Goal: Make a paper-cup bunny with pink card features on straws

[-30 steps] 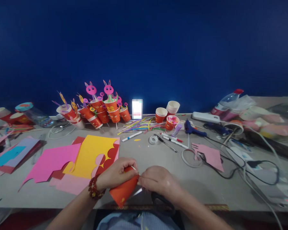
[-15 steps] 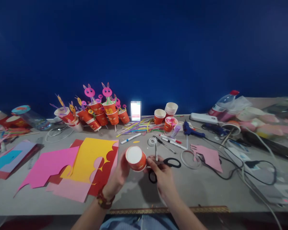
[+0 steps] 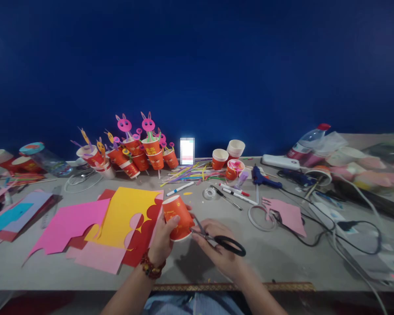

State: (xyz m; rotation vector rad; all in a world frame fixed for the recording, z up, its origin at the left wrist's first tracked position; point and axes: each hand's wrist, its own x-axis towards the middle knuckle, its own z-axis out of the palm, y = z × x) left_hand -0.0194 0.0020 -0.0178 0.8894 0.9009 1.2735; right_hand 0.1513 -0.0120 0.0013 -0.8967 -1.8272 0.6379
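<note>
My left hand (image 3: 163,238) is wrapped round a red paper cup (image 3: 177,214), holding it tilted above the table with its white rim facing down towards me. Black-handled scissors (image 3: 230,245) are in my right hand (image 3: 221,249), gripped with a blade near the cup's right side. The scissors' tip lies close to the cup wall; whether it pierces the paper I cannot tell. Sheets of yellow paper (image 3: 118,214), magenta paper (image 3: 72,223) and red paper (image 3: 136,253) lie left of my left hand.
Decorated red cups (image 3: 153,153) with bunny figures stand at the back left. Coloured pipe cleaners (image 3: 187,173), a tape roll (image 3: 209,193), markers (image 3: 238,195) and a blue glue gun (image 3: 264,178) lie beyond my hands. Cables (image 3: 310,240) and a bottle (image 3: 307,142) are on the right.
The cup has turned, so its side wall now faces me instead of its white base. The scissors have swung round, their blade moving down towards the cup's right side.
</note>
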